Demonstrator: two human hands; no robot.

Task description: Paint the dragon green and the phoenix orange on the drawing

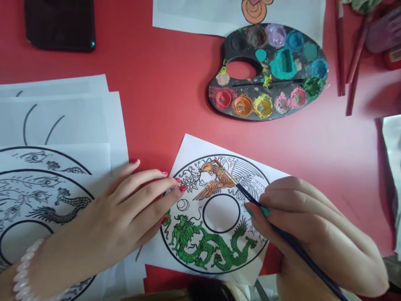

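A sheet of white paper [191, 148] bears a printed round design with a green-painted dragon [216, 251] below and a partly orange-brown phoenix [219, 175] above. My right hand [313, 225] pinches a dark blue paintbrush [255, 198] between thumb and fingers. The brush tip touches or hovers just over the phoenix near its head; I cannot tell which. My left hand [138, 205] lies flat with fingers spread, its fingertips on the sheet's left edge. A beaded bracelet [25, 267] circles the left wrist.
Beyond the sheet lies a black paint palette [216, 96] with several colour wells. More printed sheets [115, 125] are stacked at left. A dark phone [59, 25] rests at the top left. Brushes [357, 58] and a jar [384, 31] are at top right. The tabletop [163, 100] is red.
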